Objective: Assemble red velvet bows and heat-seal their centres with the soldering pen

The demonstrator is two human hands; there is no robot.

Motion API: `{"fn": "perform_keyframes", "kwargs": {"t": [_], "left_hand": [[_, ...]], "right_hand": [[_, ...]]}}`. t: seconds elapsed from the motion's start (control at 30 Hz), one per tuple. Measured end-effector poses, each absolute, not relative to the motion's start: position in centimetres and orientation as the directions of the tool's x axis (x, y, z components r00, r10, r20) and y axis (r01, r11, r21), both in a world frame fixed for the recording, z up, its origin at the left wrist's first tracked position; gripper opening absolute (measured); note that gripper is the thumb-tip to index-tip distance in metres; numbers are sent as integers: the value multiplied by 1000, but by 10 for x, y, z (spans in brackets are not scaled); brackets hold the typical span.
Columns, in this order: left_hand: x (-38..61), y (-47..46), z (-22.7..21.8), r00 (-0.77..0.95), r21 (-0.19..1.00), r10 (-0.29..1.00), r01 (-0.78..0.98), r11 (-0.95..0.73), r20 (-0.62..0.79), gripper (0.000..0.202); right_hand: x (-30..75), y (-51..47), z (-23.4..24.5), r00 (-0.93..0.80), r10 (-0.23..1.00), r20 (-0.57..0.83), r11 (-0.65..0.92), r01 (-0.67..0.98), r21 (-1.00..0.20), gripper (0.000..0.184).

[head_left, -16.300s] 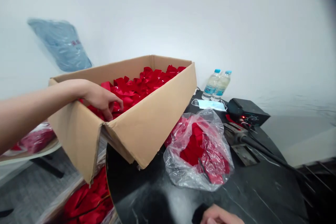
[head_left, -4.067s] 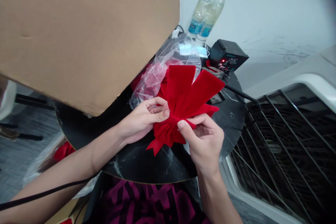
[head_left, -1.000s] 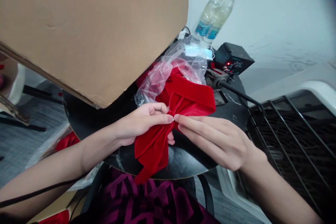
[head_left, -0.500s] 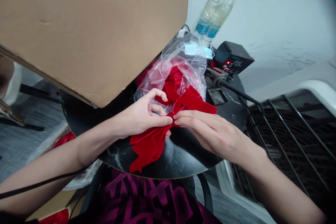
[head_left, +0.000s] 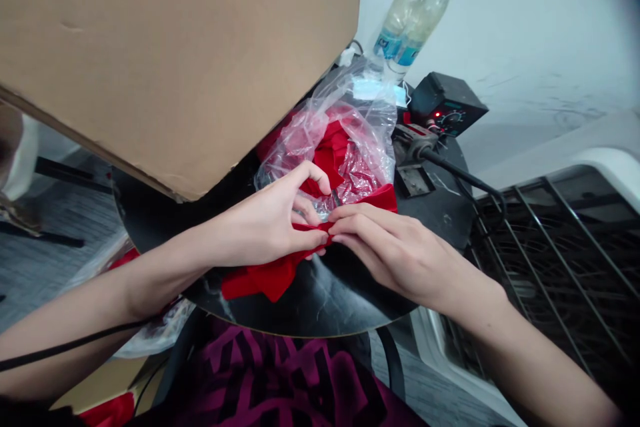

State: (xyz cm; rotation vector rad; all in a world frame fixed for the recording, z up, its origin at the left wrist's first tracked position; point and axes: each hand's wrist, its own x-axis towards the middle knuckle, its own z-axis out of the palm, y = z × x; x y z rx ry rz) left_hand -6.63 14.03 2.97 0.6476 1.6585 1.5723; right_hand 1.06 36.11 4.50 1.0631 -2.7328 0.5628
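You have the red velvet bow (head_left: 270, 277) pinched at its middle between both hands, over the front half of the round black marbled worktop (head_left: 345, 300). Its long axis slants across you: one end points to the lower left, under your left hand (head_left: 273, 227), and the other rises toward the upper right, behind your right hand (head_left: 400, 250). Your left grip is narrow, thumb tip pressed on the bow's centre, the index finger arched away above it; your right grip is also narrow, fingertips bunched on the same spot, nearly meeting the left thumb.

Between the bow and the worktop's curved front edge, you have a strip of black surface, with your purple-and-black patterned clothing (head_left: 280, 373) just beyond it.

Directly behind your fingers sits a crumpled clear plastic bag (head_left: 373, 163) with red fabric inside, crowding the far side. A big brown cardboard box (head_left: 200, 67) overhangs the worktop at the upper left. To the right of the bag are a black control unit (head_left: 447, 107) with a red light and a thick black cable (head_left: 455, 177); two blue-capped clear bottles (head_left: 415, 13) stand farther back.
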Motion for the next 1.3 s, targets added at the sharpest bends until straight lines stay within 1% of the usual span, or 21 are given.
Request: {"fn": "perform_keyframes", "kwargs": {"t": [0.13, 0.3, 0.37, 0.47, 0.53, 0.57, 0.63, 0.67, 0.8, 0.87, 0.93, 1.0, 1.1, 1.17, 1.23, 1.3], "left_hand": [[-66, 138, 29, -612, 993, 784, -31, 112, -107, 41], [-66, 136, 34, -590, 997, 805, 6, 80, -61, 36], [-66, 136, 36, -577, 997, 815, 15, 80, -56, 37], [-65, 136, 34, -579, 996, 813, 26, 90, -59, 46], [-64, 137, 31, -605, 996, 794, 23, 85, -54, 49], [-64, 137, 30, -615, 997, 787, 12, 81, -56, 48], [-64, 136, 28, -626, 997, 776, -19, 78, -73, 47], [-65, 136, 27, -626, 996, 775, -29, 85, -84, 47], [-67, 133, 29, -622, 993, 777, -1, 118, -93, 45], [-68, 133, 29, -617, 991, 782, 15, 130, -93, 43], [-68, 132, 29, -617, 989, 781, 36, 146, -92, 41], [-67, 133, 28, -611, 982, 785, 68, 176, -99, 43], [-68, 136, 27, -599, 965, 791, 113, 237, -124, 53], [-71, 139, 26, -607, 953, 779, 112, 281, -159, 54], [-75, 142, 25, -624, 944, 752, 69, 324, -213, 48], [-80, 143, 23, -643, 940, 716, -20, 340, -272, 39]], "right_hand": [[10, 357, 43, -775, -575, 263, 690, -632, -353, 13], [8, 356, 49, -858, -470, 207, 697, -505, -509, 4], [5, 355, 53, -895, -424, 137, 706, -421, -570, 11], [0, 354, 59, -924, -382, 24, 690, -302, -658, 19], [-3, 354, 62, -927, -376, -6, 669, -267, -693, 21], [-4, 354, 63, -926, -378, -10, 661, -262, -703, 18], [-4, 356, 68, -922, -387, -13, 656, -265, -707, 11], [-4, 357, 70, -921, -389, -12, 663, -271, -698, 10], [2, 360, 74, -912, -409, 23, 739, -346, -579, 24], [2, 359, 72, -888, -458, 29, 738, -399, -544, 24], [1, 357, 68, -871, -492, 14, 718, -414, -559, 18], [-3, 355, 64, -873, -487, -12, 707, -386, -593, 14], [-9, 353, 61, -881, -471, -44, 688, -335, -644, 15], [-12, 354, 62, -872, -486, -55, 678, -336, -654, 15], [-10, 355, 65, -880, -475, -8, 683, -363, -633, 15], [-2, 356, 70, -912, -381, 152, 717, -395, -575, 16]]}}
